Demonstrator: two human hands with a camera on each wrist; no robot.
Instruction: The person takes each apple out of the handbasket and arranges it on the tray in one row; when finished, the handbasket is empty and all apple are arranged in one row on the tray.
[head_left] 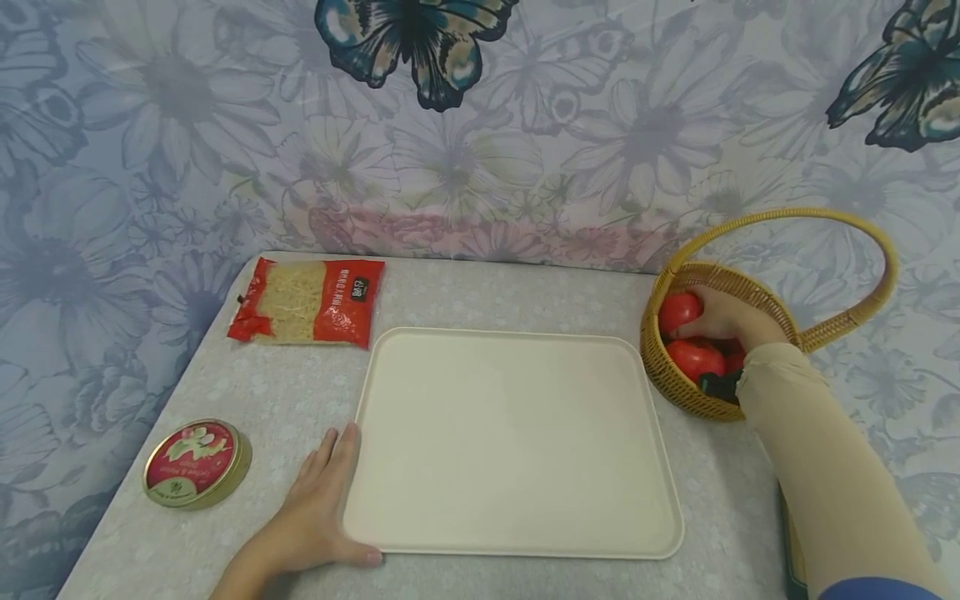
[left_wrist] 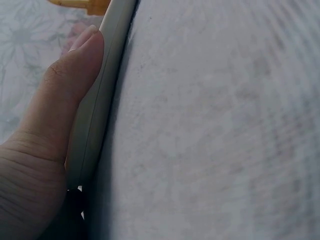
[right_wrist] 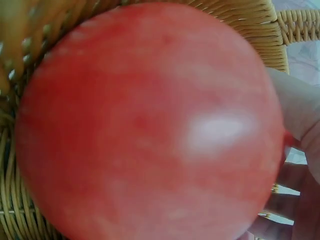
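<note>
A cream rectangular tray [head_left: 510, 442] lies flat on the table. My left hand [head_left: 311, 508] rests at its near left corner, fingers straight along the left edge and thumb against the front edge. The thumb [left_wrist: 75, 80] also shows against the tray's side [left_wrist: 95, 115] in the left wrist view. My right hand [head_left: 731, 317] reaches into a wicker basket [head_left: 686, 387], thumb and fingers around a red tomato [head_left: 677, 312]. Below it sits another tomato [head_left: 693, 358] beside a dark green item [head_left: 720, 386]. A tomato [right_wrist: 145, 125] fills most of the right wrist view, hiding much of the hand.
A red-ended bag of pale yellow dry food [head_left: 296, 300] lies at the back left. Nearer stands a round gold-rimmed tin [head_left: 197, 464] with a red lid. The basket's tall handle [head_left: 787, 214] arches up on the right. A flower-patterned wall covering [head_left: 465, 167] stands behind.
</note>
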